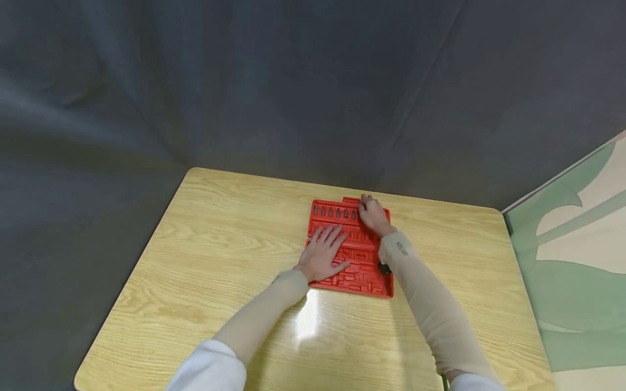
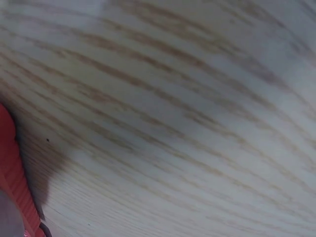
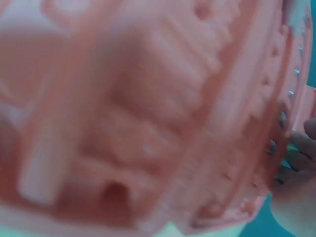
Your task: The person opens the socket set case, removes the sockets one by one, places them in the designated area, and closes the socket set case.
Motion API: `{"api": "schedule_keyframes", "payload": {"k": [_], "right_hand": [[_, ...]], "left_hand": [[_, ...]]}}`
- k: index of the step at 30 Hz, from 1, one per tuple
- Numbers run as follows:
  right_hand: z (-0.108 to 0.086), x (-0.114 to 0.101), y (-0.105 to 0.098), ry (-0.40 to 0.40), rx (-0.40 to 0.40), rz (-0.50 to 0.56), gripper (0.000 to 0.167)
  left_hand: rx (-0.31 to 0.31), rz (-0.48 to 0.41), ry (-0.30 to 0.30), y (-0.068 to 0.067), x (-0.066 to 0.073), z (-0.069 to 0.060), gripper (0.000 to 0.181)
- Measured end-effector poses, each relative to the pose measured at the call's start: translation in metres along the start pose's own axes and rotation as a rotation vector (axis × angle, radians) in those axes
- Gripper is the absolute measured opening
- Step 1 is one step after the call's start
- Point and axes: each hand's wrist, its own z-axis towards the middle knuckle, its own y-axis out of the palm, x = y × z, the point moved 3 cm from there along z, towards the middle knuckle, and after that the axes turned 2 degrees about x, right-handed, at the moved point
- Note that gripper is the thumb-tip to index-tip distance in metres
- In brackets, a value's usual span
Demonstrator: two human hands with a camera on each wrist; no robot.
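A red plastic tool case (image 1: 364,279) lies unfolded on the table, with moulded slots in both halves. A row of small dark screwdriver bits (image 1: 338,213) stands in its far half; their metal ends (image 3: 282,118) also show in the right wrist view. My left hand (image 1: 321,255) rests with spread fingers across the case's left side. At the far right, my right hand (image 1: 375,214) bends its fingers (image 3: 298,153) at the end of the bit row. Whatever may lie between those fingertips is hidden. Only the red case edge (image 2: 12,170) and table show in the left wrist view.
The wood-grain table (image 1: 210,244) extends on both sides of the case. A dark curtain (image 1: 293,98) hangs behind the table and to its left. A green and cream patterned panel (image 1: 582,282) stands to the right. Under my right wrist sits a small black device (image 1: 384,268).
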Motion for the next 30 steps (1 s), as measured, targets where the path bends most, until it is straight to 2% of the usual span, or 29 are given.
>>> {"api": "schedule_keyframes", "payload": {"k": [2,5,9,11,14,17,19,21,26,30], "right_hand": [[0.002,-0.004,-0.003,-0.014,-0.008,-0.015,0.044],[-0.002,-0.01,-0.011,-0.016,0.008,0.027,0.046],[-0.019,-0.025,-0.023,-0.048,0.098,0.135,0.049],[-0.031,-0.031,-0.025,-0.092,0.142,0.14,0.048],[-0.05,-0.036,-0.018,-0.181,0.154,0.047,0.045],[-0.063,-0.034,-0.002,-0.255,0.123,-0.148,0.047],[-0.068,-0.03,0.007,-0.283,0.114,-0.276,0.049],[-0.071,-0.024,0.013,-0.278,0.118,-0.354,0.051],[-0.071,-0.009,0.026,-0.295,0.126,-0.428,0.054],[-0.069,-0.001,0.029,-0.336,0.139,-0.436,0.056]], "left_hand": [[0.003,-0.006,0.003,0.001,-0.002,0.0,0.083],[0.012,-0.022,0.01,0.001,-0.003,-0.001,0.083],[0.015,-0.042,0.019,0.002,-0.006,0.001,0.082],[0.012,-0.045,0.026,0.001,-0.009,0.003,0.083],[0.01,-0.035,0.026,-0.002,-0.016,0.008,0.083],[0.007,-0.038,0.015,-0.008,-0.025,0.013,0.082],[0.008,-0.059,0.012,-0.012,-0.029,0.016,0.081],[0.009,-0.086,0.014,-0.015,-0.032,0.019,0.08],[0.024,-0.097,0.018,-0.015,-0.042,0.016,0.079],[0.022,-0.212,0.051,-0.021,-0.048,0.015,0.068]]}}
